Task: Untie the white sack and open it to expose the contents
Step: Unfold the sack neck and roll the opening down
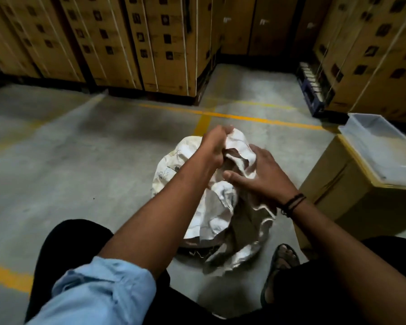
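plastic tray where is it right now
In the head view the plastic tray sits at the right edge atop a cardboard box, to the right of the white sack.

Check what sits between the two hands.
Head view: the bunched mouth of the white sack fills the gap between left hand and right hand; no bare stretch.

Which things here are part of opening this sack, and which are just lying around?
In the job: sack, its bunched top gripped by the left hand and held by the right hand.
Lying about: tray on a carton, stacked cartons, blue crate.
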### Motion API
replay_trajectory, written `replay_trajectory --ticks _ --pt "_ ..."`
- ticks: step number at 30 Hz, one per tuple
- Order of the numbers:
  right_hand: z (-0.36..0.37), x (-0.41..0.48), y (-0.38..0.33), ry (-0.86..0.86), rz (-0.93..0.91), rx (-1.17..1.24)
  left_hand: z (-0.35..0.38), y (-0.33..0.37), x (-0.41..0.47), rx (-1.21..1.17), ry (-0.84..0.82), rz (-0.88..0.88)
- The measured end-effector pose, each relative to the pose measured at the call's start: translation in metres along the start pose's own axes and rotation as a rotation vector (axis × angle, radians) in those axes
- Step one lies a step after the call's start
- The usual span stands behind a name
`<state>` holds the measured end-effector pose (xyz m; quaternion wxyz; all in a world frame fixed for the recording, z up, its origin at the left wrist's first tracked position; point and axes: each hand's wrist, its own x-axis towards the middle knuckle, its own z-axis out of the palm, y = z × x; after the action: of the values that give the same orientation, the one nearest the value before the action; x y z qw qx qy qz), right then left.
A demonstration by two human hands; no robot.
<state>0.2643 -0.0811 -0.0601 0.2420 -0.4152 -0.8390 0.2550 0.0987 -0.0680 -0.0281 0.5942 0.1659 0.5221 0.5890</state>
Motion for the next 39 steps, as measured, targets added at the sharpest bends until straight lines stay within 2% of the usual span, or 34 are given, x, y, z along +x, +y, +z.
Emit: replay_trajectory --ticks 2,4,7,10,14,16,18,19,20,22,24,26,29,33,36,39 --pt "-0.01 -0.01 -0.008 0.142 0.031 0.033 0.017 0.006 -0.014 0.06 -0.045 0.017" --pt "-0.032 -0.015 -0.018 0.257 0.137 0.072 0.025 0.013 -0.031 0.134 -0.092 0.058" --pt "-0.056 -0.01 -0.013 0.377 0.351 0.344 0.029 0.023 -0.048 0.352 -0.157 0.26" --pt "-0.06 0.003 -0.01 0.429 0.488 0.483 0.027 0.029 -0.062 0.582 -0.142 0.418" --pt "-0.049 0.026 -0.009 0.409 0.608 0.767 0.018 0.016 -0.082 1.093 0.073 0.756" --pt "-0.041 0.036 -0.004 0.411 0.647 0.929 0.011 0.003 -0.099 1.188 0.159 1.021" --pt "-0.035 0.046 0.002 0.405 0.677 1.023 0.004 -0.01 -0.112 1.172 0.088 1.323" --pt "-0.034 0.048 0.005 0.398 0.688 1.026 -0.001 -0.016 -0.119 1.196 0.002 1.387" --pt "-0.034 0.051 0.006 0.386 0.707 1.015 -0.007 -0.022 -0.119 1.27 -0.073 1.368" --pt "-0.033 0.057 0.013 0.397 0.73 0.984 -0.022 -0.038 -0.107 1.485 -0.102 1.199" --pt "-0.036 0.06 0.017 0.402 0.7 0.907 -0.044 -0.052 -0.083 1.68 -0.022 1.038" --pt "-0.037 0.061 0.024 0.369 0.638 0.76 -0.065 -0.061 -0.062 1.754 0.069 0.926" --pt "-0.035 0.057 0.029 0.373 0.525 0.625 -0.089 -0.062 -0.038 1.662 0.179 0.829" --pt "-0.037 0.044 0.033 0.342 0.457 0.472 -0.096 -0.045 -0.012 1.569 0.194 0.761" --pt "-0.028 0.036 0.047 0.45 0.219 0.139 -0.09 -0.031 0.006 1.487 0.178 0.726" --pt "-0.018 0.028 0.054 0.565 -0.107 -0.434 -0.083 -0.024 0.02 1.456 0.166 0.721"
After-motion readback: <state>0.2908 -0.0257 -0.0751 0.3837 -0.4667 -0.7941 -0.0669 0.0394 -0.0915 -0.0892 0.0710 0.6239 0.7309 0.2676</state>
